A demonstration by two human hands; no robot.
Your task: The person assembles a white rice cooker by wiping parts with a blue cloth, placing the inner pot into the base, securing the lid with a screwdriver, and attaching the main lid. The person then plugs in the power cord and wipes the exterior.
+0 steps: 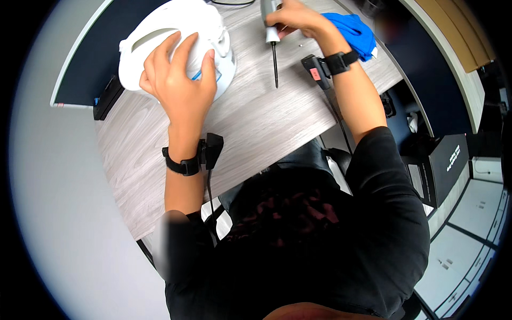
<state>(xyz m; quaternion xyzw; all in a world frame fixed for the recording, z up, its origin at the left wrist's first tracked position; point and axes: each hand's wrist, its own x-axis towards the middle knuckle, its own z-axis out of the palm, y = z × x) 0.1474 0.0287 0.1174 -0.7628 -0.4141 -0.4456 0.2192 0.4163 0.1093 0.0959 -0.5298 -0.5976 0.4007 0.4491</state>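
Observation:
A white rounded plastic appliance (205,24) with a long curved slot stands at the far left of the table; its exact kind I cannot tell. My left hand (181,80) lies on it with the fingers spread. To the right, my right hand (298,18) is closed around the grey and white handle of a screwdriver (275,64). The dark shaft points back toward me, its tip above or on the table, apart from the appliance. A tiny light-coloured piece (300,45), maybe a screw, lies on the table near my right hand.
A blue cloth (349,34) lies by my right wrist on the wood-grain table (256,128). Dark partitions (421,69) rise at both sides. Cables run from the wrist-worn devices (213,149). A black box (448,165) stands to the right, beyond the table.

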